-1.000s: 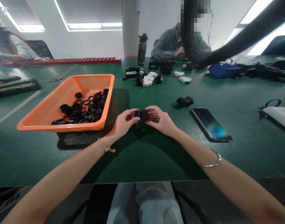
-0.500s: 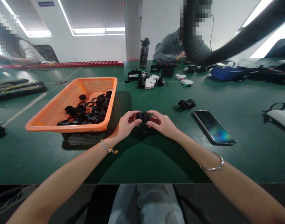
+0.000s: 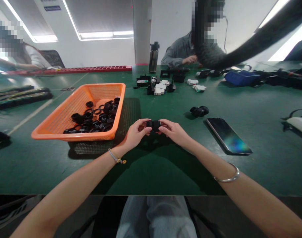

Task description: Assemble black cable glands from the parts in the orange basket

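A small black plastic fitting (image 3: 153, 125), short and cylindrical, is held just above the table between my two hands. My left hand (image 3: 140, 130) pinches its left end with thumb and fingertips. At the other end, the thumb and fingers of my right hand (image 3: 170, 129) close on it. The fingers partly cover the fitting, so its exact kind is hard to make out. To the left, an orange basket (image 3: 48, 135) holds several black ring-like and cylindrical parts (image 3: 101, 119). Another pair of black parts (image 3: 199, 111) lies on the table beyond my right hand.
A smartphone (image 3: 227, 135) lies right of my right hand on the green table (image 3: 160, 172). Farther back are white and black pieces (image 3: 160, 86), a dark bottle (image 3: 153, 57) and a blue item (image 3: 242, 78). A person in grey (image 3: 178, 49) sits across the table.
The view has shifted slightly. Both hands keep hold of the fitting, with the right fingers and thumb a little altered around its end. The person opposite has moved a hand.
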Available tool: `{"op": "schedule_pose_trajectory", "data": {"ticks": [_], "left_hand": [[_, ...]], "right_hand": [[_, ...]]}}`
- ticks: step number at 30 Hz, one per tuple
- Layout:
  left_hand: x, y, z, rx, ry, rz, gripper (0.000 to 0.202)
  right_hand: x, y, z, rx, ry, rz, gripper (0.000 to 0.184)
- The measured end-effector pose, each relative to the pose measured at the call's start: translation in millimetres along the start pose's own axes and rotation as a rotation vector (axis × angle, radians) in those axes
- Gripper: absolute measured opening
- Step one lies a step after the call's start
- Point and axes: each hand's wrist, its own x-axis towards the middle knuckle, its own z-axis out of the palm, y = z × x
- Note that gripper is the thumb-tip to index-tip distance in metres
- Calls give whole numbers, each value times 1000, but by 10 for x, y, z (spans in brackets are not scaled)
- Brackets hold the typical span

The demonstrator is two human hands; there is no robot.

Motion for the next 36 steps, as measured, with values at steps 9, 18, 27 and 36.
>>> {"op": "schedule_pose_trajectory", "data": {"ticks": [9,18,27,36], "left_hand": [[10,46,25,-132,37,-98,31],[6,45,25,-131,34,-137,30],[1,31,-6,-76,2,-98,38],[-5,53,-3,-84,-9,-92,39]], "right_hand": [[-31,-57,-69,-12,130,-207,38],[-33,-74,-83,-72,117,-217,28],[-23,-82,-84,-104,125,-172,28],[-16,-75,-70,-112,130,-98,30]]}}
